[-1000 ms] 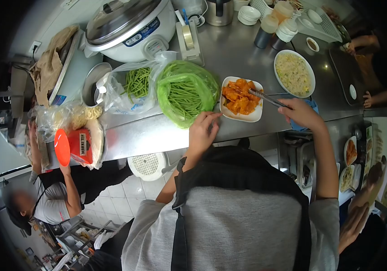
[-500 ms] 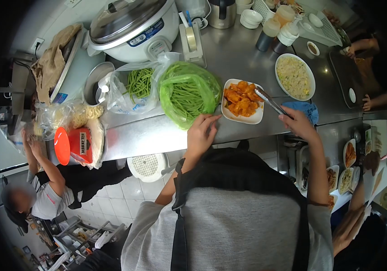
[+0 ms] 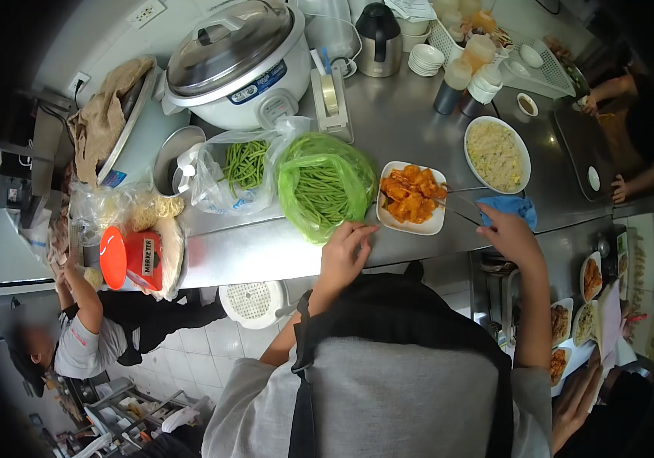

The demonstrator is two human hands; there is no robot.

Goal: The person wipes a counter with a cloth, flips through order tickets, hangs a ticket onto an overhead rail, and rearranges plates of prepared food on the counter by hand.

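My left hand [image 3: 345, 256] rests at the counter's front edge with nothing in it, its fingers loosely bent and apart. Its fingertips lie between the green bag of long beans [image 3: 319, 191] and a white square dish [image 3: 428, 226]. Orange-red sauced food [image 3: 411, 195] fills most of that dish. My right hand [image 3: 509, 235] is to the right of the dish, holding metal tongs [image 3: 460, 212] whose tips reach the food's right side. Just behind this hand is a blue cloth [image 3: 512, 208]. Beyond the cloth stands an oval plate of fried rice [image 3: 497, 155].
A rice cooker [image 3: 243, 72], sauce bottles [image 3: 455, 85] and a tape dispenser [image 3: 331, 107] stand at the back. Left are a clear bag of beans [image 3: 243, 168] and a red scale [image 3: 144, 258]. People work at both sides. A white stool [image 3: 253, 303] stands below the counter.
My right hand has moved lower relative to the dish, and the tongs have shifted from above the food to its right side. The whole view has shifted, showing the counter lower in the picture.
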